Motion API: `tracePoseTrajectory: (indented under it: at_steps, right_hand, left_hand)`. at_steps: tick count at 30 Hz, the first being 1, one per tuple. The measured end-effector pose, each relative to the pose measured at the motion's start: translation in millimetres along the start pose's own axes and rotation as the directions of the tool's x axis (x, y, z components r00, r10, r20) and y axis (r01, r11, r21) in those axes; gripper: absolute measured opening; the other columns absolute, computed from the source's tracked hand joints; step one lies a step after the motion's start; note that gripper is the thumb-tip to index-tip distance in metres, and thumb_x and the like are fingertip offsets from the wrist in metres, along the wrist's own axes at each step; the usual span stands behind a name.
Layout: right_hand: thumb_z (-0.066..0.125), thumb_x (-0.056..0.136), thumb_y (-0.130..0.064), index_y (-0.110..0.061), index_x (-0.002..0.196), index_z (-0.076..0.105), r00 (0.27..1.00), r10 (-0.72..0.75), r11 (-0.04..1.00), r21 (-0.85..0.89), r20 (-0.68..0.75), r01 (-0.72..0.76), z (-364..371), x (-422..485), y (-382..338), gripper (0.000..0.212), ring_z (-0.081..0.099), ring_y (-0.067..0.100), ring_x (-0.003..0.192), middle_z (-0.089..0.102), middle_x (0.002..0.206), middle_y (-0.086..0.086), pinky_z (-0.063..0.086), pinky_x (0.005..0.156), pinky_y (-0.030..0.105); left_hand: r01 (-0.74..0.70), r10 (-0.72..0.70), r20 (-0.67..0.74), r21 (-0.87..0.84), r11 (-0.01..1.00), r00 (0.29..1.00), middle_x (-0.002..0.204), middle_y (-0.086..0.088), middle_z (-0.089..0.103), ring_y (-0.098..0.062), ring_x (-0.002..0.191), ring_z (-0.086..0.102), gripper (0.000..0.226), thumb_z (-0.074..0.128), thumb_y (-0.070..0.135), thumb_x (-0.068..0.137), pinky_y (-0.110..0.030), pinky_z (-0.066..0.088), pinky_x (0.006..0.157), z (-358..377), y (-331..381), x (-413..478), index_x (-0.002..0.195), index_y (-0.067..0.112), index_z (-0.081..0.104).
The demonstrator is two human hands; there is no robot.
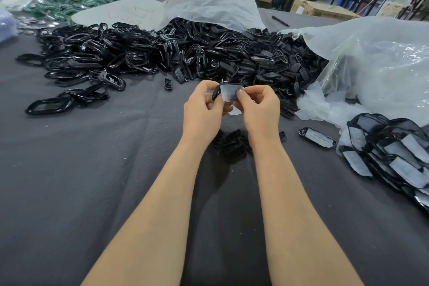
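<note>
My left hand (204,111) grips a black plastic shell (216,95) above the dark table cloth (92,169). My right hand (257,107) pinches a small translucent bag (229,95) that lies over the shell's front. Both hands meet at the middle of the view, thumbs on top. Most of the shell is hidden behind the bag and my fingers.
A big heap of black frames and button pads (185,53) spreads across the far table. Bagged shells (390,155) pile up at the right, one (316,137) lying apart. Clear plastic sacks (376,67) sit right and behind. Loose black pads (232,144) lie under my wrists. Green circuit boards (69,3) far left.
</note>
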State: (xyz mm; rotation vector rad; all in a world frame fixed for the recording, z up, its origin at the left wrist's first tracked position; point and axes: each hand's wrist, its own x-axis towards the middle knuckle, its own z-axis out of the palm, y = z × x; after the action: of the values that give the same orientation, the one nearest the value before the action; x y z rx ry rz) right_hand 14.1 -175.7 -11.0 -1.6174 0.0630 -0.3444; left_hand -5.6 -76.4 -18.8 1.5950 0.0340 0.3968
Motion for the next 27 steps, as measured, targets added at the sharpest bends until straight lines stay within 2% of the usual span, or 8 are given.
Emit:
tracePoseTrajectory:
  at_steps: [4,7,11,16,20,23,25,27]
  right_hand:
    - [0.061,0.089,-0.002,-0.014,0.089,0.049,0.998,0.058,0.993,0.105,0.027,-0.061,-1.1,1.2,0.5,0.017,0.063,0.011,0.072,0.06,0.084,0.003,0.058,0.079,0.03]
    - [0.06,0.09,-0.002,-0.011,0.096,0.049,0.996,0.069,0.991,0.111,0.049,-0.074,-2.8,2.4,1.2,0.015,0.064,0.01,0.074,0.06,0.084,0.003,0.058,0.078,0.027]
    - [0.06,0.091,-0.004,-0.007,0.1,0.052,0.998,0.049,0.998,0.037,0.049,-0.051,-2.7,2.6,1.2,0.013,0.065,0.012,0.075,0.063,0.086,0.004,0.057,0.081,0.032]
    - [0.06,0.09,-0.004,-0.011,0.095,0.052,1.0,0.008,1.0,0.001,0.024,-0.008,-1.7,0.5,0.1,0.012,0.066,0.021,0.082,0.065,0.093,0.014,0.057,0.083,0.039]
    - [0.06,0.09,-0.006,-0.013,0.095,0.053,0.999,0.007,1.0,0.002,0.036,-0.007,-1.7,0.7,0.7,0.011,0.065,0.015,0.08,0.063,0.087,0.004,0.056,0.085,0.038]
    - [0.06,0.091,-0.007,-0.012,0.098,0.056,0.999,0.0,1.0,-0.023,0.044,0.001,-1.4,1.6,1.4,0.009,0.065,0.022,0.089,0.064,0.091,0.006,0.055,0.087,0.041]
    - [0.06,0.091,-0.007,-0.013,0.096,0.056,0.999,-0.017,0.999,-0.039,0.05,0.019,-1.3,1.2,1.3,0.009,0.065,0.024,0.09,0.064,0.092,0.007,0.055,0.087,0.042]
    - [0.061,0.09,-0.007,-0.016,0.092,0.055,0.998,-0.039,0.997,-0.058,0.047,0.042,-1.6,1.2,0.9,0.01,0.065,0.022,0.086,0.064,0.088,0.005,0.056,0.085,0.042]
  left_hand:
    - [-0.004,0.004,0.003,-0.013,1.0,1.0,0.069,0.006,0.068,0.0,0.065,0.067,0.025,0.055,0.006,0.095,-0.016,0.054,0.066,-0.1,-0.5,-0.4,0.09,0.031,0.052]
    - [-0.002,0.002,0.001,0.001,1.0,1.0,0.067,0.008,0.067,0.0,0.064,0.066,0.028,0.054,0.007,0.095,-0.017,0.055,0.066,0.1,-0.9,-0.7,0.089,0.034,0.051]
    - [0.014,-0.014,0.002,0.002,1.0,1.0,0.068,0.008,0.067,0.001,0.063,0.066,0.028,0.054,0.008,0.096,-0.016,0.054,0.065,-0.1,-1.8,-0.8,0.092,0.035,0.049]
    - [0.062,-0.062,0.01,-0.058,0.996,0.998,0.075,0.0,0.068,0.0,0.064,0.066,0.023,0.053,0.007,0.097,-0.013,0.052,0.062,-1.2,-1.1,0.3,0.099,0.029,0.049]
    - [0.083,-0.082,0.016,-0.081,0.993,0.997,0.074,-0.001,0.068,-0.001,0.064,0.067,0.024,0.053,0.005,0.096,-0.013,0.052,0.062,-1.2,-0.3,-0.1,0.097,0.029,0.05]
    - [0.104,-0.103,0.015,-0.11,0.989,0.995,0.07,0.002,0.069,-0.001,0.064,0.067,0.021,0.052,0.007,0.097,-0.014,0.052,0.063,-1.6,0.0,0.1,0.097,0.028,0.051]
    - [0.122,-0.124,-0.007,-0.131,0.984,0.992,0.067,0.004,0.069,-0.003,0.064,0.068,0.013,0.047,0.012,0.1,-0.015,0.053,0.062,-1.3,0.4,0.9,0.102,0.023,0.053]
    - [0.137,-0.142,-0.02,-0.154,0.978,0.99,0.069,0.003,0.069,-0.005,0.063,0.068,0.015,0.042,0.019,0.103,-0.018,0.053,0.061,-0.4,1.2,1.1,0.104,0.015,0.057]
